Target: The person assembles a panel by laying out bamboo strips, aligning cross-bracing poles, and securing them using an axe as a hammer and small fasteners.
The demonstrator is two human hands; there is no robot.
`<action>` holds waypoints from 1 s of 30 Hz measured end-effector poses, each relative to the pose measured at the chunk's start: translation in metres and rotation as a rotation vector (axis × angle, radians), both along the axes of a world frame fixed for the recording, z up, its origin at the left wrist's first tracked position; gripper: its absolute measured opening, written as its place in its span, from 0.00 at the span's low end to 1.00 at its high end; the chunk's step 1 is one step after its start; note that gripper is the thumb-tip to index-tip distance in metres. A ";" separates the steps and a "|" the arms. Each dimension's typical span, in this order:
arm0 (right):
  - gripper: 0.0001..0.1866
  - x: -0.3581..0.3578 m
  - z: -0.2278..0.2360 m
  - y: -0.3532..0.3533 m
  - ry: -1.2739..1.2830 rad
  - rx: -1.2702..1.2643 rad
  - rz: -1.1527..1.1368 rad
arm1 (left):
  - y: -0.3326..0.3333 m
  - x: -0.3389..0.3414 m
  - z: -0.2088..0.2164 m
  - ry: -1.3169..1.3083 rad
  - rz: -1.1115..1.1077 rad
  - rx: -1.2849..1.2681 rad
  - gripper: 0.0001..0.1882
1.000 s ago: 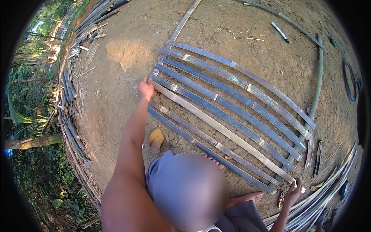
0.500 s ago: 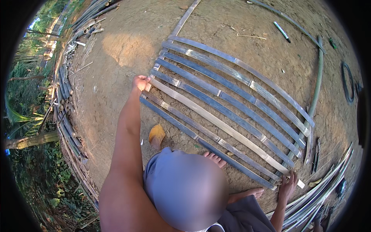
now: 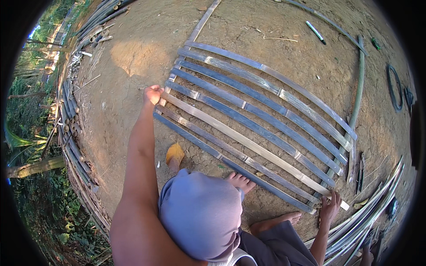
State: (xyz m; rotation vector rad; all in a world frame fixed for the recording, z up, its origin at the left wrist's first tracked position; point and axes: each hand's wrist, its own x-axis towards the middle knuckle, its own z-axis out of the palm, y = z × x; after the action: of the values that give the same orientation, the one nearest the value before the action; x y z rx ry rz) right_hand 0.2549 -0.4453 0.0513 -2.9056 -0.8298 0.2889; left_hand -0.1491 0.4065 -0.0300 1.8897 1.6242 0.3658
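Several split bamboo slats lie side by side across two bamboo crosspieces on the ground, most of them dark blue-grey. One pale bamboo slat (image 3: 242, 135) runs between the darker ones. My left hand (image 3: 153, 94) is closed round its left end, over the left crosspiece (image 3: 205, 20). Near its right end, my right hand (image 3: 329, 207) has its fingers bent over the slat, and the pale tip sticks out past them. Under this end passes the green right crosspiece (image 3: 358, 88). The nearest dark slat (image 3: 199, 144) lies beside my bare foot (image 3: 241, 182).
A rounded blue-grey cloth shape (image 3: 199, 213) fills the lower middle. Thin bamboo strips (image 3: 355, 221) lie at right, near dark pliers-like tools (image 3: 360, 173). A marker pen (image 3: 316, 33) and black coil (image 3: 394, 88) lie farther off. Bamboo poles (image 3: 71, 111) line the left side.
The whole scene has shifted slightly left in the picture. Both hands keep their places on the pale slat, and the slats look unmoved relative to one another.
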 end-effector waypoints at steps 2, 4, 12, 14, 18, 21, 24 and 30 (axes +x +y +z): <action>0.27 0.005 -0.001 -0.002 0.014 0.021 -0.042 | 0.002 0.022 -0.003 -0.045 0.006 0.090 0.24; 0.29 0.011 -0.002 -0.008 0.012 0.039 -0.134 | -0.016 0.048 -0.009 -0.029 -0.008 0.013 0.22; 0.30 0.018 -0.014 0.008 0.016 0.080 -0.122 | -0.013 0.055 -0.007 0.045 0.021 0.003 0.20; 0.30 0.016 -0.016 0.008 0.017 0.070 -0.108 | -0.005 0.061 -0.005 0.113 0.004 0.029 0.24; 0.29 0.014 -0.015 0.012 0.039 0.076 -0.121 | 0.005 0.084 -0.004 0.097 -0.053 0.079 0.31; 0.29 0.014 -0.015 0.010 0.028 0.089 -0.096 | 0.008 0.106 -0.005 0.131 -0.090 0.097 0.34; 0.30 0.011 -0.016 0.013 0.040 0.075 -0.105 | 0.013 0.112 -0.009 0.310 -0.040 0.157 0.35; 0.32 0.008 -0.020 0.012 -0.007 0.021 -0.109 | 0.021 0.110 -0.018 0.223 -0.010 0.084 0.29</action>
State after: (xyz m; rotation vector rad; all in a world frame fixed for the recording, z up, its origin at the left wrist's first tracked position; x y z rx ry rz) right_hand 0.2628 -0.4328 0.0314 -2.9204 -0.6675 0.2579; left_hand -0.0394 0.4271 -0.0484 2.0617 1.7665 0.2288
